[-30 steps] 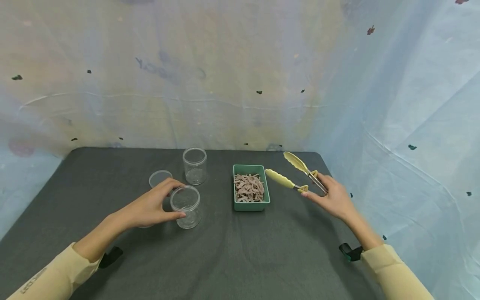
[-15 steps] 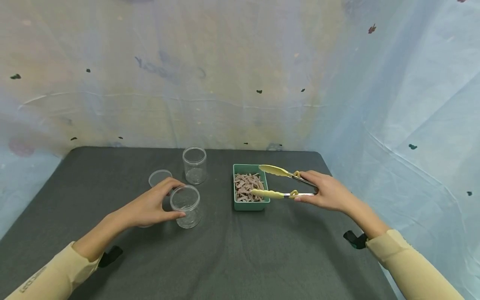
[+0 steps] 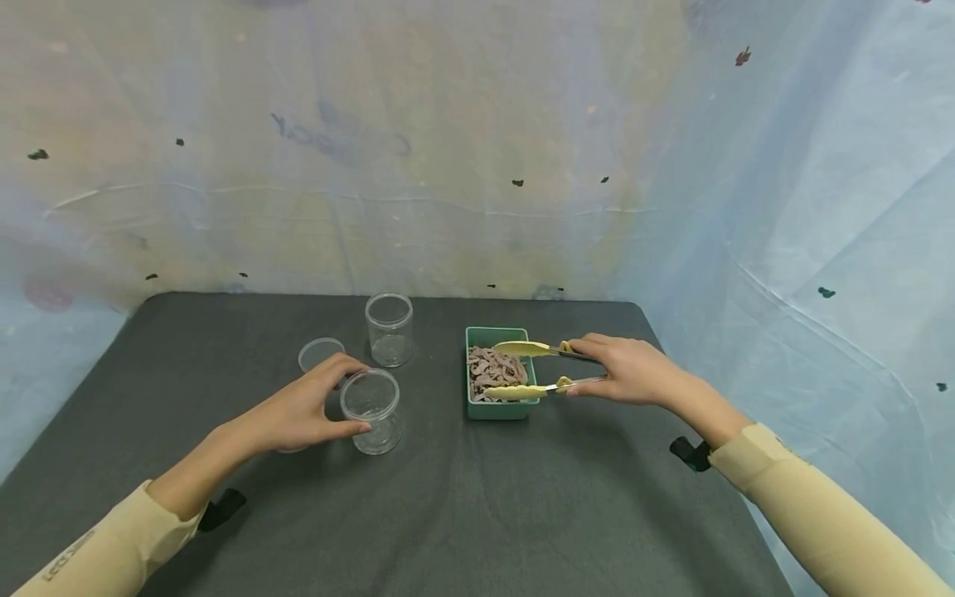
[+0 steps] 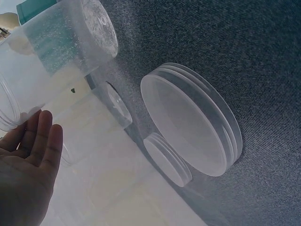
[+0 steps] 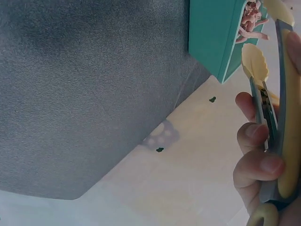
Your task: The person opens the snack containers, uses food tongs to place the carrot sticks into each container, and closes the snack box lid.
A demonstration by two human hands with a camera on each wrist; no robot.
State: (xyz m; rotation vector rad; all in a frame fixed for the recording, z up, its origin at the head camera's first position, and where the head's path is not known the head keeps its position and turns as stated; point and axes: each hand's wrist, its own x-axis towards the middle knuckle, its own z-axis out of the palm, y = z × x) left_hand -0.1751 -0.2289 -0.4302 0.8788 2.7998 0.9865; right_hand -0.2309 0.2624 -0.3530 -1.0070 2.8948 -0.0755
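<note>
My left hand [image 3: 294, 412] holds a clear plastic jar [image 3: 379, 427] near its rim, thumb on the near side and fingers on the far side. The jar is upright, and its walls show see-through. In my right hand [image 3: 637, 371] is a pair of metal tongs [image 3: 522, 349] with pale yellow scalloped tips, gripped by the arms. Their tips are spread apart over a green rectangular container [image 3: 498, 411] of brownish strips [image 3: 492, 366], which look like shredded meat. The right wrist view has the tongs [image 5: 288, 113] beside the green container [image 5: 211, 37], fingers curled round the arms.
A second clear jar [image 3: 389, 332] stands behind the held one. Two round clear lids, a near lid [image 4: 188, 122] and a farther lid [image 4: 167, 160], lie on the dark tabletop [image 3: 448, 514] by the left hand. A pale sheet [image 3: 448, 149] hangs behind the table.
My right hand has moved left with the tongs, bringing their tips from beside the green container to over the strips. The left hand and its jar have stayed put.
</note>
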